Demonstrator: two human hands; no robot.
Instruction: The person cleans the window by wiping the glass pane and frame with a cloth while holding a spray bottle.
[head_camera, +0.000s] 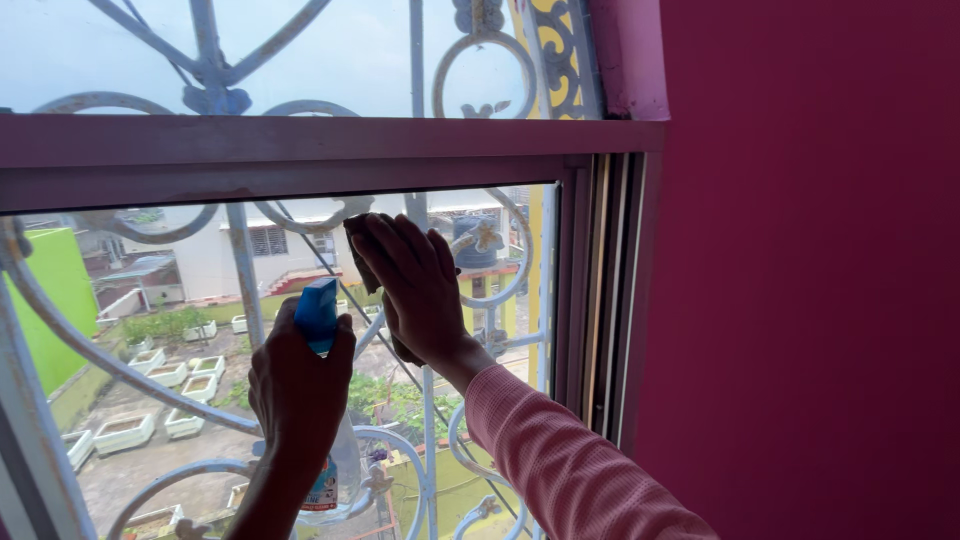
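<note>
There are two hands: one left hand (298, 385) and one right hand (418, 290). There is one spray bottle (325, 420) with a blue top. There is one dark cloth (362, 245). There is one pink sleeve (560, 465). There is one window (300, 150) with one curly metal grille (240, 270). Outside, I can count about eight white planter boxes (125, 430) on the ground below.

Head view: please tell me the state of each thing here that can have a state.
Left hand: closed around the spray bottle.
Spray bottle: upright, blue head near the glass.
Right hand: flat, pressing the cloth on the glass.
Cloth: bunched under the fingers.
Window: pane shut.
</note>
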